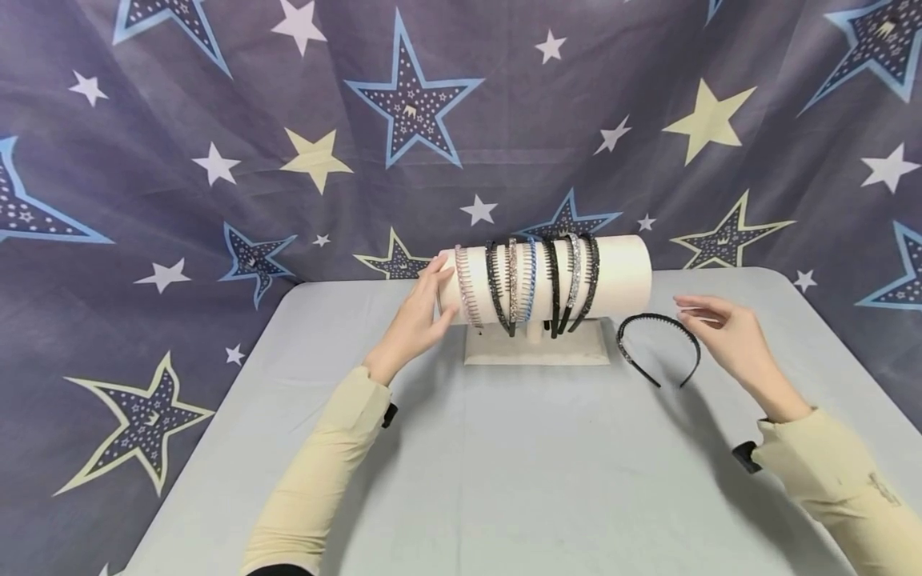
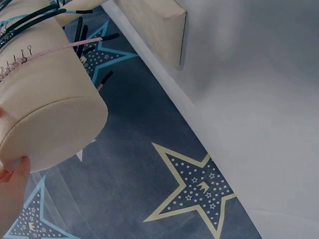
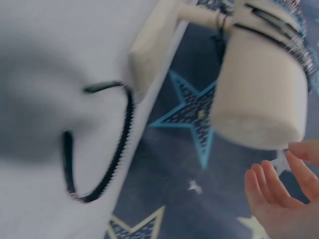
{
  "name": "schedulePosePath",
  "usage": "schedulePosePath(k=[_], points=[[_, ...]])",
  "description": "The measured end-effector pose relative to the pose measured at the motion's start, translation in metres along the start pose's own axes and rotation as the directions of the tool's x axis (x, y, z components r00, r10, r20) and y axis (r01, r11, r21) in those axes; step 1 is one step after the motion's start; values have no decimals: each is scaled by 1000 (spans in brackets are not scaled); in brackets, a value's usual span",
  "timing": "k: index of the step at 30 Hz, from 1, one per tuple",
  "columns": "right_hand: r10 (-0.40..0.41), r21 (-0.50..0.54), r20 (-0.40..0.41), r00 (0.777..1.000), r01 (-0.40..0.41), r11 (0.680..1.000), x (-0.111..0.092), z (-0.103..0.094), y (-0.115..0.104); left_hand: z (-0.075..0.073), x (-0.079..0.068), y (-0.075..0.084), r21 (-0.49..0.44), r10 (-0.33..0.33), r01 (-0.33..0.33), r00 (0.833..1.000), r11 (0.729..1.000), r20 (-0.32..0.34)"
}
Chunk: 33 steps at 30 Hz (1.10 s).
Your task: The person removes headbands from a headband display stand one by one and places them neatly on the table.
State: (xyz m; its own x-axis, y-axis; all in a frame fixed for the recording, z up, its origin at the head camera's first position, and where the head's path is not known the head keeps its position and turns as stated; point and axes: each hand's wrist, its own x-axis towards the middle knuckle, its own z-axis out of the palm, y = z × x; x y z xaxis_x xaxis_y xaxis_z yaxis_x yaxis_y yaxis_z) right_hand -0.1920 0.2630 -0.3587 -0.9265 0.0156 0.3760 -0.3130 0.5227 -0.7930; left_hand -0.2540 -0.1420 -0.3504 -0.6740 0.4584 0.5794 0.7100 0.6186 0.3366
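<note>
Just right of the display stand's pale base (image 1: 490, 354), a toothed black headband (image 1: 657, 316) rests on the table (image 1: 547, 464), its two ends toward the person, whose right grip (image 1: 731, 336) hovers near it, holding nothing, the fingers loosely bent. Above the base, seven headbands (image 1: 533, 276), among them a pink, a blue and a silver one, sit around a cream roll (image 1: 625, 276), and the left grip (image 1: 413, 320) is spread against the roll's left end, thumb and fingers apart. Behind it all hangs a dark star-patterned cloth (image 1: 504, 48).
</note>
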Motion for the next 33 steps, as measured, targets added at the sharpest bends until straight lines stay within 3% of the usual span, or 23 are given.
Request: schedulePosePath(k=[7,16,24,33], points=[[-94,9,-21,995,95,995,-5,7,-28,1,1,3,-2,-15,15,1000,1000,15],[-180,-5,8,984,180,984,9,28,-54,2,2,2,3,-21,21,1000,1000,8],[-213,7,24,977,212,977,20,43,-68,0,1,1,4,-33,33,999,999,15],[-167,-36,36,985,169,985,32,57,-76,0,0,1,7,-22,22,1000,1000,16]])
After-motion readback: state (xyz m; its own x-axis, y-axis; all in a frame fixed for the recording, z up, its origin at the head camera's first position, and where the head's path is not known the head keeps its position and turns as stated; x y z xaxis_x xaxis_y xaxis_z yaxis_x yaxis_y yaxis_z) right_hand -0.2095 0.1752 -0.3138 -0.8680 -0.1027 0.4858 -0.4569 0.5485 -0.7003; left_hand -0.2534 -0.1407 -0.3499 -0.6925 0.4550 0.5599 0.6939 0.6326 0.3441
